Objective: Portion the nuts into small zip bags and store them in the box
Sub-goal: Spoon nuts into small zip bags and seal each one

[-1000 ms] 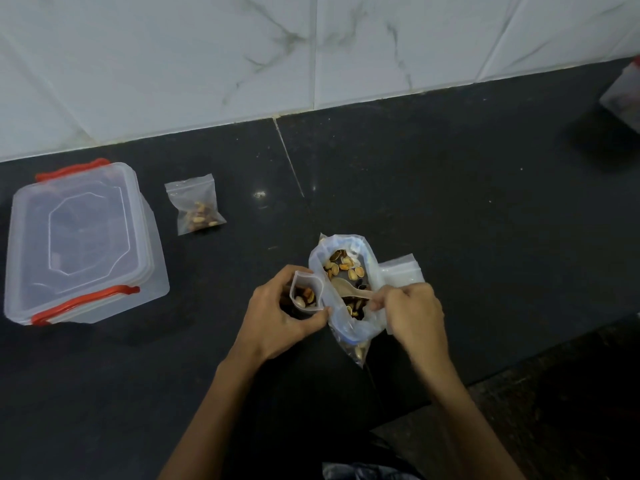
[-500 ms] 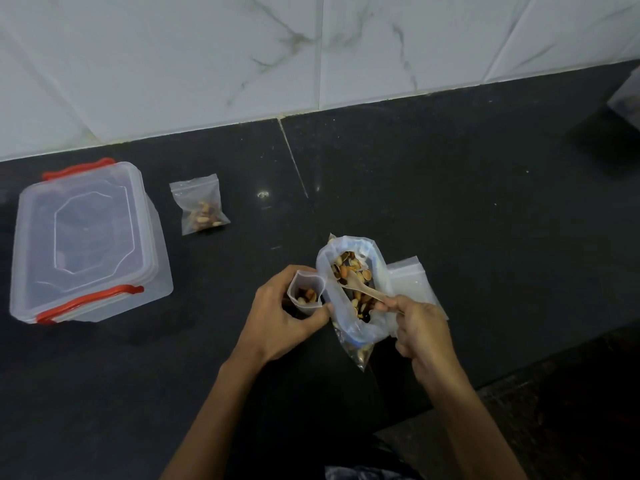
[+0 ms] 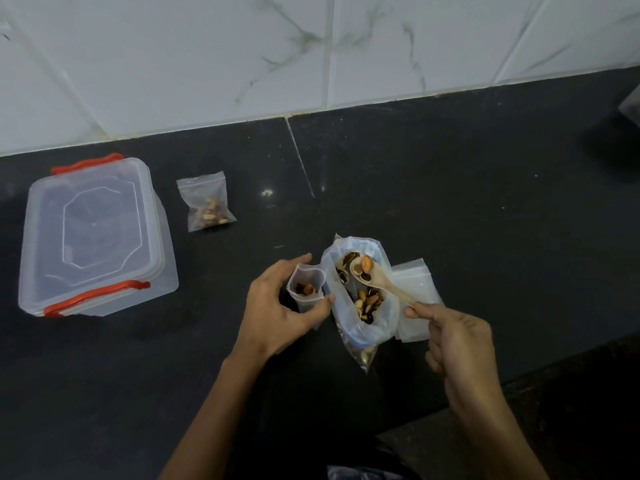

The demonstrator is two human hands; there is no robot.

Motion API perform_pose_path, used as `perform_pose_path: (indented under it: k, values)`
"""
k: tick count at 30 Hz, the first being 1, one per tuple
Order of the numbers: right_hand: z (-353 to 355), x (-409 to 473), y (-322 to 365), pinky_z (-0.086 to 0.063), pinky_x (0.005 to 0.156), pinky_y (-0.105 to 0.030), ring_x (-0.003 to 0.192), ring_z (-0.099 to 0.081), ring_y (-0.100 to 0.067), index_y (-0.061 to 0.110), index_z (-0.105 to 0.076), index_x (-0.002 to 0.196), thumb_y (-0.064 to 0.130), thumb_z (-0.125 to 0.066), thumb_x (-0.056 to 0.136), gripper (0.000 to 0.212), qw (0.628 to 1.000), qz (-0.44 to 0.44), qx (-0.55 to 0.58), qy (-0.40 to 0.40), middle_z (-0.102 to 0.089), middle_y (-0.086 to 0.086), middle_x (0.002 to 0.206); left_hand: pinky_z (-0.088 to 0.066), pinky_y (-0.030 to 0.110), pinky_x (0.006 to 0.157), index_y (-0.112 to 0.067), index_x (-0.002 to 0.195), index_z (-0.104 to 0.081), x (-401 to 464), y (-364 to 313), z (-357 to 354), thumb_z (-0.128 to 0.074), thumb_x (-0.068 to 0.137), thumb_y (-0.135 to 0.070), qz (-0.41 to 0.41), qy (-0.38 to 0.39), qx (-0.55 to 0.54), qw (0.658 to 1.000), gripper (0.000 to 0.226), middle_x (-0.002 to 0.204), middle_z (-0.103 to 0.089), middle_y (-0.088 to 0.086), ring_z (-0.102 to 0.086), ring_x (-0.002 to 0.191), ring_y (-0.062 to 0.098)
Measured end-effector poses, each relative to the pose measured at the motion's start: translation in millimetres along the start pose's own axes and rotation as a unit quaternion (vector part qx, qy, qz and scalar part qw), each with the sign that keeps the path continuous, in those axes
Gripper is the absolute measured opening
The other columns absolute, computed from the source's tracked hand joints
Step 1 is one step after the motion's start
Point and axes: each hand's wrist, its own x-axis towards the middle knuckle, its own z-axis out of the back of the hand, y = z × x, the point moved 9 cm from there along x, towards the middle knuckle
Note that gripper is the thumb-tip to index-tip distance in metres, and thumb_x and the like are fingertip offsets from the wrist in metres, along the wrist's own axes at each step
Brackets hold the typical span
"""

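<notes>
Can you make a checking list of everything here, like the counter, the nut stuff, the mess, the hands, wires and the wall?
Surface: dark stone counter, seam running across it.
Job's things: big nut bag open; small zip bag part filled; wooden spoon carrying nuts; filled zip bag lying flat; lidded clear box, red clips; spare empty bags.
Clutter: blurred object at right edge, cannot tell what.
Hands: left hand holds the small zip bag; right hand pinches the spoon.
Cables: nothing seen.
Surroundings: white marbled wall tiles.
</notes>
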Motion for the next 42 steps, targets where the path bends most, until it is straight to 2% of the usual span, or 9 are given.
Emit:
perform_pose_path:
  k: [4, 8, 13, 20, 26, 31, 34, 38, 42]
  values:
    - [-30, -38, 46, -0.03, 0.036, -0.009, 0.035, -0.042, -0.001, 0.024, -0.071, 0.068, 0.014, -0.061, 0.085, 0.022, 0.972, 0.202, -0.099, 0.065, -0.053, 0.006, 0.043, -0.051, 0.022, 0.084, -0.016, 0.112, -0.064, 1, -4, -1, -0.07, 0.067, -0.044, -0.004, 0.003, 0.0, 1.0, 0.053, 0.102, -0.064, -0.013, -0.062, 0.096, 0.004]
    - [-57, -66, 63, -0.045, 0.044, -0.019, 0.046, -0.054, -0.008, 0.018, -0.072, 0.074, 0.027, -0.053, 0.086, 0.024, 0.855, 0.416, -0.306, 0.037, -0.056, 0.007, 0.049, -0.052, 0.027, 0.084, -0.016, 0.112, -0.065, 0, -4, -2, -0.071, 0.067, -0.042, -0.008, -0.003, 0.004, 1.0, 0.053, 0.101, -0.065, -0.012, -0.062, 0.096, 0.004]
    - [-59, -81, 66, -0.04, 0.051, -0.004, 0.045, -0.042, -0.001, 0.013, -0.075, 0.085, 0.024, -0.051, 0.081, 0.027, 0.797, 0.513, -0.319, -0.011, -0.053, 0.011, 0.049, -0.052, 0.033, 0.087, -0.017, 0.116, -0.062, -1, 2, -2, -0.07, 0.066, -0.042, 0.002, -0.002, 0.002, 1.0, 0.057, 0.102, -0.065, -0.012, -0.061, 0.099, 0.004]
    - [-18, -57, 66, -0.039, 0.035, -0.019, 0.042, -0.052, -0.009, 0.038, -0.059, 0.077, 0.025, -0.051, 0.086, 0.018, 0.888, 0.399, -0.214, -0.08, -0.055, 0.009, 0.05, -0.042, 0.007, 0.088, -0.018, 0.143, -0.034, -7, 12, -11, -0.064, 0.062, -0.046, 0.053, 0.053, 0.002, 0.997, 0.091, 0.112, -0.052, -0.018, -0.053, 0.104, -0.003]
    - [-21, 5, 19, -0.036, 0.052, -0.025, 0.06, -0.048, -0.008, 0.019, -0.057, 0.081, 0.027, -0.041, 0.095, 0.023, 0.869, 0.178, -0.454, -0.082, -0.051, 0.004, 0.066, -0.037, 0.014, 0.095, -0.02, 0.148, 0.009, -14, 21, -24, -0.054, 0.083, -0.021, 0.126, 0.07, -0.075, 0.987, 0.091, 0.127, -0.035, -0.023, -0.044, 0.11, -0.008]
    - [-22, 3, 13, -0.037, 0.077, -0.034, 0.09, -0.049, -0.016, 0.026, -0.045, 0.117, 0.056, -0.033, 0.092, 0.04, 0.831, 0.101, -0.543, -0.074, -0.051, 0.0, 0.099, -0.049, 0.016, 0.073, -0.015, 0.116, -0.019, -16, 18, -14, -0.039, 0.099, -0.011, 0.139, -0.007, -0.105, 0.985, 0.026, 0.103, -0.04, -0.011, -0.052, 0.084, -0.011]
    - [-24, -7, 34, -0.035, 0.09, -0.035, 0.112, -0.044, -0.02, 0.024, -0.039, 0.133, 0.064, -0.033, 0.087, 0.061, 0.769, 0.177, -0.603, -0.119, -0.044, -0.005, 0.124, -0.05, 0.026, 0.081, -0.021, 0.108, -0.032, -17, 29, -4, -0.037, 0.099, -0.017, 0.197, -0.042, -0.169, 0.965, 0.011, 0.106, -0.042, -0.006, -0.052, 0.097, 0.004]
    - [-60, -19, 61, -0.029, 0.082, -0.02, 0.104, -0.042, -0.003, 0.032, -0.053, 0.115, 0.048, -0.05, 0.088, 0.032, 0.842, 0.307, -0.444, -0.003, -0.046, 0.011, 0.112, -0.047, 0.051, 0.093, -0.024, 0.1, -0.053, -18, 37, 10, -0.041, 0.096, -0.014, 0.295, -0.097, -0.329, 0.892, 0.016, 0.106, -0.059, 0.007, -0.06, 0.101, 0.026]
    - [-119, -15, 53, -0.039, 0.08, -0.013, 0.1, -0.051, 0.004, 0.029, -0.055, 0.116, 0.042, -0.057, 0.087, 0.032, 0.911, 0.243, -0.277, 0.185, -0.053, 0.02, 0.106, -0.054, 0.042, 0.079, -0.012, 0.101, -0.06, -25, 16, 15, -0.044, 0.088, -0.017, 0.311, -0.085, -0.466, 0.824, 0.021, 0.106, -0.064, 0.016, -0.063, 0.095, 0.03]
